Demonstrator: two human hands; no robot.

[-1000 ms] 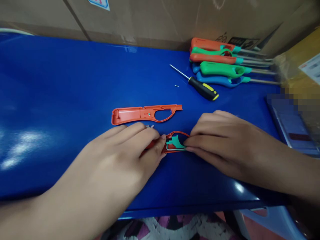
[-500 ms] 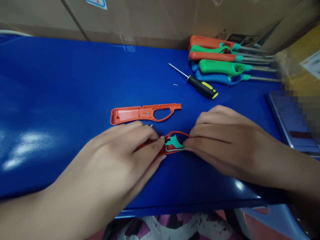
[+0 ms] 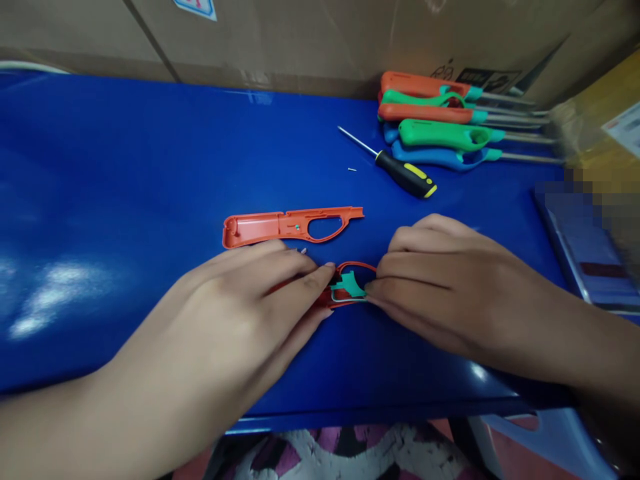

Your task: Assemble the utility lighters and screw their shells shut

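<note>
Between both hands lies an orange-red lighter half-shell (image 3: 356, 265), its inside facing up, with a green trigger (image 3: 351, 285) and a thin pale wire or tube seated in it. My left hand (image 3: 250, 307) is closed around its handle end, thumb and index at the trigger's left side. My right hand (image 3: 445, 280) pinches the other end, its fingertips touching the trigger's right edge; whatever lies under those fingers is hidden. Just beyond the left hand rests the matching orange half-shell (image 3: 255, 230), hollow side up.
A black and yellow screwdriver (image 3: 406, 175) lies behind the right hand, with a small screw (image 3: 352, 169) beside it. Several assembled lighters (image 3: 445, 135) are piled at the back right. Cardboard boxes (image 3: 300, 47) border the blue table (image 3: 125, 167). A flat dark object (image 3: 585, 240) lies at right.
My left thumb and index have shifted slightly up and to the right by the green trigger. My right fingers have moved a little left. The other things stay in place.
</note>
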